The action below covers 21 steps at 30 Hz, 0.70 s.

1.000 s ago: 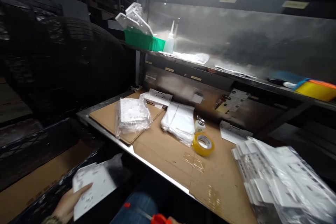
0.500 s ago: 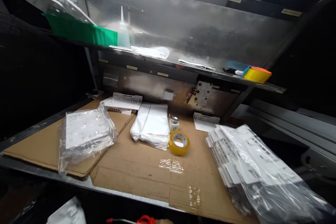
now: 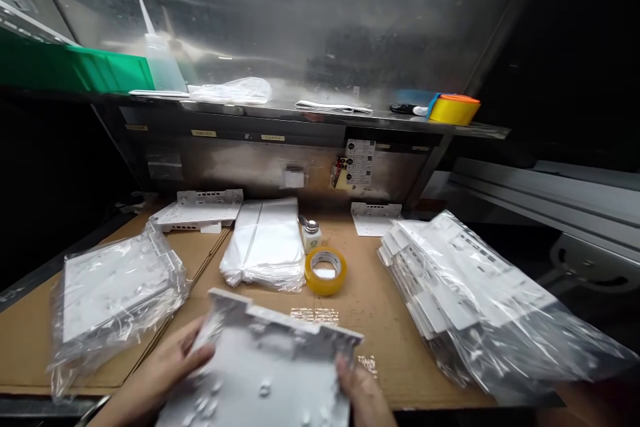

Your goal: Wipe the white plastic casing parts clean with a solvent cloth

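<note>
A white metal plate with a raised, notched far edge is held over the near edge of the cardboard-covered bench. My left hand grips its left side, fingers curled over the top. My right hand holds its right edge, thumb on top. To the left lies a stack of white plates wrapped in clear plastic. To the right a long pile of bagged white plates fans across the bench.
A yellow tape roll, a small bottle, a stack of clear bags and two loose white brackets lie farther back. The shelf above carries a green bin, a squeeze bottle and a yellow tape roll.
The view swung right and down onto the bench. The white plate came up from low on the left and both hands now hold it over the bench's near edge.
</note>
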Motion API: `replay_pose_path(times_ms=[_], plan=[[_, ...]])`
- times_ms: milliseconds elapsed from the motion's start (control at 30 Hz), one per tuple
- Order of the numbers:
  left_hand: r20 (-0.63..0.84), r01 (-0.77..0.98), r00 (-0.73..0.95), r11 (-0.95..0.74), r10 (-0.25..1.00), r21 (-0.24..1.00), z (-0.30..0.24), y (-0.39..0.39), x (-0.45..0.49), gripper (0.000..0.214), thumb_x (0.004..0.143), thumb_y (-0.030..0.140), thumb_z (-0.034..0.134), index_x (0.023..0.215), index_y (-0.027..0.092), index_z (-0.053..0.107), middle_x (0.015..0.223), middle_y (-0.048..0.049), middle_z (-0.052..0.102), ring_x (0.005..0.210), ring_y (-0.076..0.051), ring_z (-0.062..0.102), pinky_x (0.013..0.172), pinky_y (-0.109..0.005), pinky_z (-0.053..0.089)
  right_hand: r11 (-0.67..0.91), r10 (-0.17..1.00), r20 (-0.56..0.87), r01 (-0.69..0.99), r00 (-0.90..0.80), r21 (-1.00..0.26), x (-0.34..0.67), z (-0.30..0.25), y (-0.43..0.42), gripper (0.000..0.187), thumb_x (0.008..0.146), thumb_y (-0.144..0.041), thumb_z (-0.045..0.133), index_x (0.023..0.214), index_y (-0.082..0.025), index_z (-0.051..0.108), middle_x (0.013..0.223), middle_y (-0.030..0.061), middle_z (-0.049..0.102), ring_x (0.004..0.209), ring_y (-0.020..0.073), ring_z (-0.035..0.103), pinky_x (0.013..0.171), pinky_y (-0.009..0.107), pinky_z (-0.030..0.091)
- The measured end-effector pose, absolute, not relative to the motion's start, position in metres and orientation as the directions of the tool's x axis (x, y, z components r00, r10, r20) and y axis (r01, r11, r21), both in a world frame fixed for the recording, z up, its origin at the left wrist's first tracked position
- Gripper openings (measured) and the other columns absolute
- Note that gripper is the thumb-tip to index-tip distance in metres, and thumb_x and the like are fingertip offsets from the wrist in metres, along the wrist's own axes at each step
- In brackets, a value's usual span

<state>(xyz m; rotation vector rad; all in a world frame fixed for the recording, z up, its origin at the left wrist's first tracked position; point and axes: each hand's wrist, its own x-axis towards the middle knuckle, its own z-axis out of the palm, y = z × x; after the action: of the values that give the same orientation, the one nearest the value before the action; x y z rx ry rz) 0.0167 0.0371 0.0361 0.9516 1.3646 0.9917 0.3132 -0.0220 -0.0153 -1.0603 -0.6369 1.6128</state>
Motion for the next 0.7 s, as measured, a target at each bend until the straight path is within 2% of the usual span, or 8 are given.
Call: replay_pose_path(times_ms=[33,100,200,267,400,467,567,700], plan=[[-0.279,0.109,0.03,0.275,0.96,0.955,0.041,0.058,0.028,0.059,0.075,0.068,0.077,0.111,0.022,0.075,0.115,-0.0121,0.078,0.116,-0.039,0.069,0.089,-0.044,0.061,-0.295,0.929,-0.37,-0.545,0.03,-0.785,0.329,-0.012,-0.019,0.073,0.069,-0.075,0.08,0.107,-0.013,0.076,0.093,0.0149,0.081,0.106,0.0354,0.075,0.101,0.049,0.055],[-0.044,0.461,0.172,-0.041,0.984,0.886,0.046,0.104,0.048,0.054,0.097,0.064,0.046,0.111,0.019,0.074,0.115,-0.0147,0.077,0.111,-0.034,0.072,0.091,-0.042,0.06,-0.247,0.874,-0.458,-0.661,0.164,-0.708,0.357,-0.005,-0.016,0.074,0.069,-0.07,0.083,0.115,-0.013,0.074,0.101,0.0165,0.081,0.111,0.0365,0.074,0.103,0.05,0.054],[0.155,0.654,0.197,-0.248,0.968,0.715,0.035,0.161,0.068,0.044,0.089,0.053,0.058,0.115,0.02,0.069,0.128,-0.0182,0.071,0.128,-0.039,0.061,0.11,-0.05,0.047,-0.089,0.824,-0.473,-0.752,0.312,-0.653,0.386,0.004,-0.017,0.078,0.076,-0.062,0.082,0.137,-0.017,0.064,0.119,0.0149,0.078,0.121,0.0356,0.07,0.107,0.051,0.054],[0.185,0.724,0.205,-0.276,0.961,0.632,0.021,0.184,0.071,0.047,0.085,0.05,0.056,0.117,0.018,0.065,0.124,-0.0227,0.072,0.126,-0.045,0.06,0.106,-0.058,0.046,-0.009,0.807,-0.464,-0.779,0.364,-0.627,0.396,0.01,-0.02,0.083,0.079,-0.057,0.082,0.148,-0.02,0.054,0.128,0.013,0.075,0.125,0.0342,0.068,0.109,0.052,0.053],[0.169,0.803,0.209,-0.267,0.963,0.533,0.007,0.202,0.059,0.041,0.091,0.053,0.042,0.11,0.02,0.057,0.109,-0.0233,0.076,0.1,-0.045,0.068,0.087,-0.057,0.048,0.054,0.791,-0.473,-0.813,0.39,-0.58,0.403,0.015,-0.019,0.089,0.084,-0.055,0.079,0.157,-0.023,0.042,0.134,0.0123,0.072,0.127,0.032,0.067,0.112,0.051,0.051],[0.15,0.801,0.195,-0.245,0.969,0.546,0.01,0.209,0.05,0.037,0.09,0.055,0.047,0.109,0.024,0.052,0.108,-0.0191,0.077,0.098,-0.043,0.069,0.085,-0.053,0.047,0.069,0.785,-0.477,-0.821,0.395,-0.567,0.404,0.012,-0.018,0.09,0.085,-0.054,0.079,0.159,-0.023,0.039,0.136,0.0126,0.071,0.126,0.0315,0.067,0.113,0.05,0.05],[0.067,0.732,0.183,-0.181,0.981,0.656,0.019,0.226,0.037,0.045,0.078,0.059,0.068,0.101,0.027,0.046,0.095,-0.0103,0.08,0.094,-0.036,0.071,0.083,-0.045,0.048,0.05,0.78,-0.495,-0.828,0.382,-0.558,0.405,0.004,-0.016,0.09,0.085,-0.056,0.078,0.16,-0.025,0.038,0.139,0.0122,0.069,0.125,0.0316,0.068,0.112,0.051,0.05],[-0.145,0.565,0.23,-0.011,0.962,0.825,0.024,0.251,0.022,0.06,0.061,0.062,0.085,0.09,0.025,0.047,0.073,-0.0053,0.075,0.069,-0.027,0.071,0.064,-0.035,0.051,0.017,0.776,-0.518,-0.832,0.361,-0.555,0.409,-0.01,-0.015,0.092,0.083,-0.056,0.079,0.16,-0.024,0.038,0.141,0.0131,0.067,0.127,0.0321,0.067,0.112,0.05,0.051]])
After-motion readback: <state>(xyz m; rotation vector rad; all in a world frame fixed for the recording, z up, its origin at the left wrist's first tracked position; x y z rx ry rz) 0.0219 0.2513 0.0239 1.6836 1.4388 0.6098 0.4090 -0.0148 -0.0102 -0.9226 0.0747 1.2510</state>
